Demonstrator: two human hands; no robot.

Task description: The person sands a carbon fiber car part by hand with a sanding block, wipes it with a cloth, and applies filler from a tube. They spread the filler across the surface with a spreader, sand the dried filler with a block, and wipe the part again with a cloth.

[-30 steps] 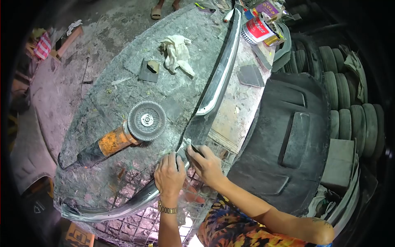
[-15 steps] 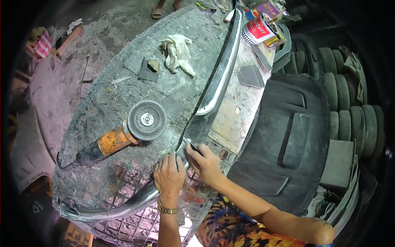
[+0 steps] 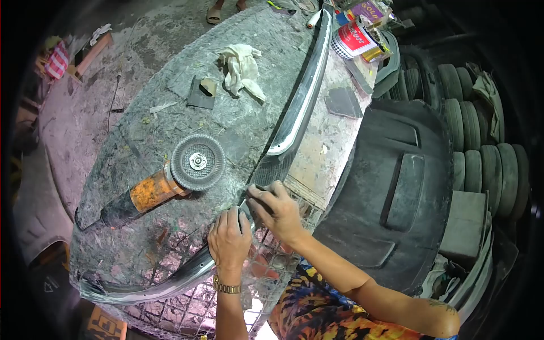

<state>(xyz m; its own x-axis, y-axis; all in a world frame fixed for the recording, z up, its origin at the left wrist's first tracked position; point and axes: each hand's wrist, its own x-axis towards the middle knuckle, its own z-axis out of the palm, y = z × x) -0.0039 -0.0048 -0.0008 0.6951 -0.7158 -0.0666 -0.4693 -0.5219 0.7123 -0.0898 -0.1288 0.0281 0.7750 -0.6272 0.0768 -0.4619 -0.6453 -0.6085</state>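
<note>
The left hand [image 3: 229, 241] lies over the long curved strip [image 3: 300, 107] where it crosses the near edge of the workbench [image 3: 141, 130]. The fingers are curled over the strip's upper edge and the palm bears down on it. This grip appears to clamp the strip against the bench so that it cannot slide. The right hand [image 3: 277, 212] sits just beside it, further up the strip, nearly touching the left fingertips. Its fingers are pressed together and flat, pinning a small sheet [image 3: 256, 190] against the strip's surface. The sheet is dark and mostly covered, so its material cannot be told. The strip runs from the far end of the bench, near the can [image 3: 354, 38], down past both hands and curves away to the lower left, where it overhangs a wire mesh [image 3: 187, 306]. An angle grinder [image 3: 161, 184] rests on the bench to the left of the hands, near them but apart, disc face up and orange body pointing away. In that position the disc is clear of the surface and the handle is within reach. A white rag [image 3: 241, 68] and a dark square of sandpaper [image 3: 201, 93] lie further back. A black panel [image 3: 396, 187] stands to the right of the bench, with a row of tyres [image 3: 481, 147] behind it.
</note>
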